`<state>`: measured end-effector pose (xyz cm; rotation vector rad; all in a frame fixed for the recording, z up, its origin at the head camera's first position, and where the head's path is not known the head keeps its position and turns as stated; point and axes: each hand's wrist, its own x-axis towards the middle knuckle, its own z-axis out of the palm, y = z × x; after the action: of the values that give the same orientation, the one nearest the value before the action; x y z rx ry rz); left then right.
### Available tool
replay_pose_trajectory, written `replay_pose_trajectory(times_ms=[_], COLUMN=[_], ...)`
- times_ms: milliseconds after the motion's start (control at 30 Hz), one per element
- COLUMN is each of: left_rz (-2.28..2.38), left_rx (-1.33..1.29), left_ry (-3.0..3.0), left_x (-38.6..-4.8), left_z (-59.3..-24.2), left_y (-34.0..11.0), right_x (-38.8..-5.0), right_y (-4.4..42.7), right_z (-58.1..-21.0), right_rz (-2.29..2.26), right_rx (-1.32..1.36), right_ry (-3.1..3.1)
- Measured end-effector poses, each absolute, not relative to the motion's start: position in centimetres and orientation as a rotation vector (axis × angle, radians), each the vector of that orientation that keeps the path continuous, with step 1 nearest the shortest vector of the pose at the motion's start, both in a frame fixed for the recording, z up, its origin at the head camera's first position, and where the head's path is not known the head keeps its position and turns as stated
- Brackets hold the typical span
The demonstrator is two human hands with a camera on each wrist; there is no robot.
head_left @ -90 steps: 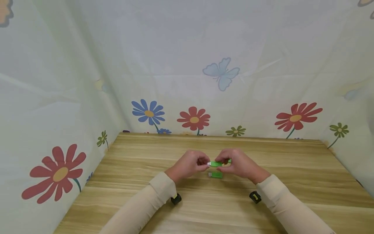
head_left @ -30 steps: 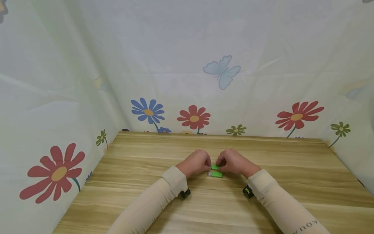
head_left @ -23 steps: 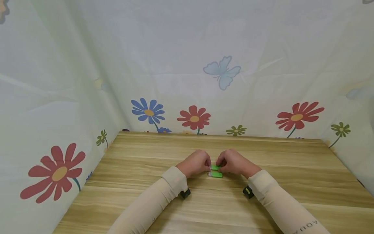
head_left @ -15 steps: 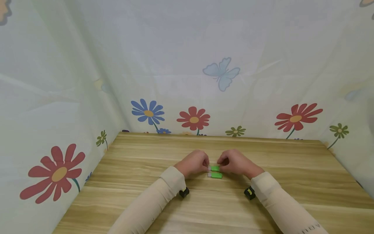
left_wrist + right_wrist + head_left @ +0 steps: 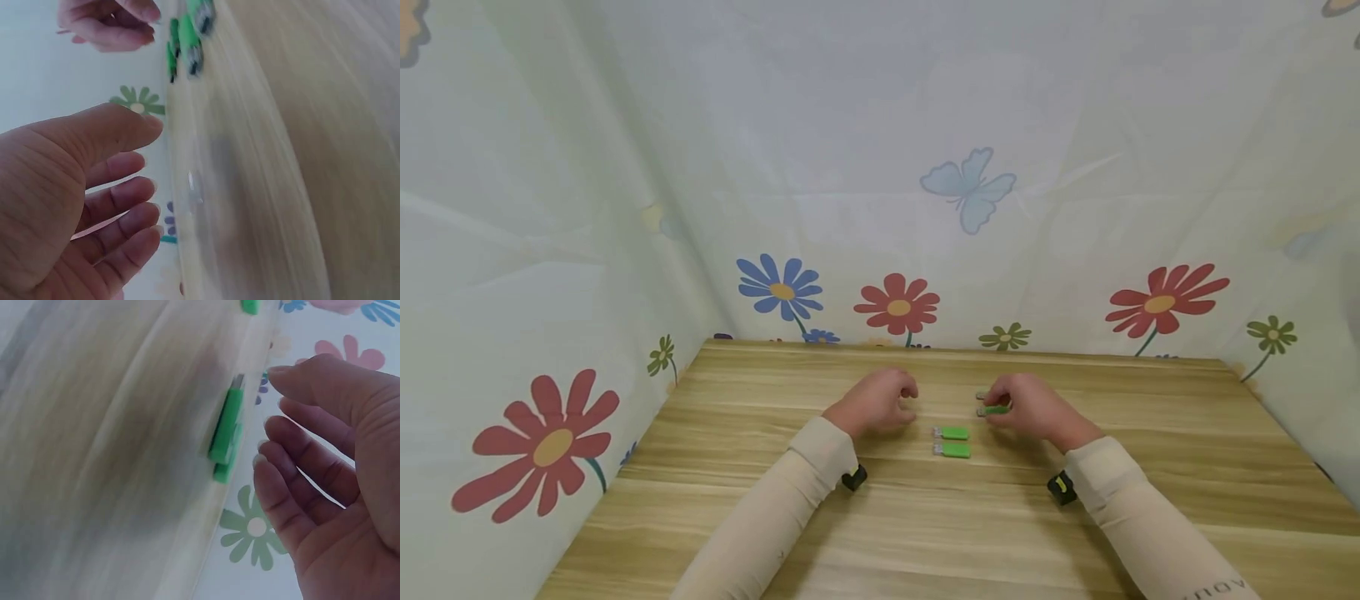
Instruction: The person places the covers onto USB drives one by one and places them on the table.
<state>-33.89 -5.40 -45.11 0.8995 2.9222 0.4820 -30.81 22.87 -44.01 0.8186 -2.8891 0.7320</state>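
Two green USB sticks with metal plugs lie side by side at the middle of the table, the nearer one (image 5: pixel 956 450) just below the other (image 5: pixel 955 433), plugs to the left. Two more lie further back by my right hand (image 5: pixel 1037 410): one green stick (image 5: pixel 996 410) partly under the fingers, and another whose plug (image 5: pixel 981 396) shows. In the right wrist view my right hand (image 5: pixel 331 456) has its fingers apart beside a green stick (image 5: pixel 227 422), holding nothing. My left hand (image 5: pixel 876 406) hovers left of the sticks, fingers loosely bent; the left wrist view shows the hand (image 5: pixel 81 200) empty.
The wooden table (image 5: pixel 775 392) meets a flower-printed cloth (image 5: pixel 1045 208) at its back and sides. A small black device (image 5: pixel 853 477) is at the left wrist and another (image 5: pixel 1062 488) at the right wrist.
Both hands have let go of the upper middle stick, which lies above the nearer one. My left hand has moved left and back; my right hand has moved right and back to the far sticks.
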Motion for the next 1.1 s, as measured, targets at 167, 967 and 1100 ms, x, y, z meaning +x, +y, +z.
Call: replay_pose_trajectory(times_ms=[167, 967, 1100], left_rz=[0.413, 0.336, 0.338], left_rx=[0.923, 1.021, 1.023], left_ry=[2.95, 2.926, 2.919], left_x=[-34.0, -34.8, -34.7], left_z=[-45.1, -45.7, -45.4], left_y=[-5.9, -5.8, -5.8], right_x=[-31.4, -32.0, -31.9], right_y=[23.3, 23.2, 23.0], right_z=[-44.5, -44.8, -44.5], right_rz=[0.635, 0.542, 0.574], right_rx=[0.781, 0.789, 0.781], right_ry=[-2.91, -3.031, -3.047])
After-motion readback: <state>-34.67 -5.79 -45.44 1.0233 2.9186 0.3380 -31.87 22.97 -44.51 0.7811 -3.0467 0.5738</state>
